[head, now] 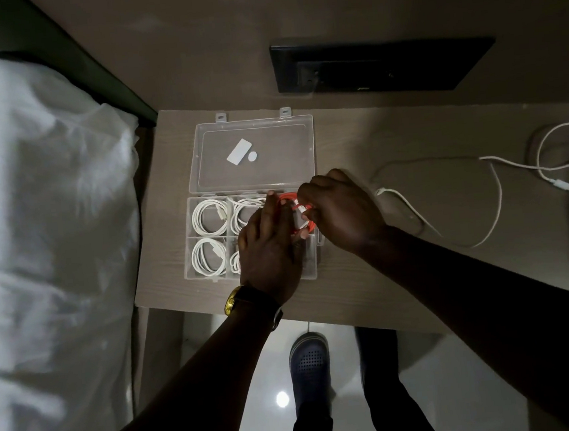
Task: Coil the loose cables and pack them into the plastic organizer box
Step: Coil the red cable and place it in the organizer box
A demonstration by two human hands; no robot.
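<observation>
A clear plastic organizer box (189, 247) lies open on the wooden table, its lid (253, 152) folded back. Coiled white cables (209, 218) fill several compartments. Both hands are over the box's upper right compartment, where a coiled red cable (286, 198) sits. My right hand (341, 210) pinches the red cable's white plug end. My left hand (268, 244) lies flat, its fingers pressing on the red coil. Most of that coil is hidden under the hands. Loose white cables (495, 203) sprawl on the table to the right.
A bed with white bedding (47, 236) borders the table on the left. A black socket panel (380, 64) is on the wall behind. The table's front edge (319, 318) is near my feet, with glossy floor below.
</observation>
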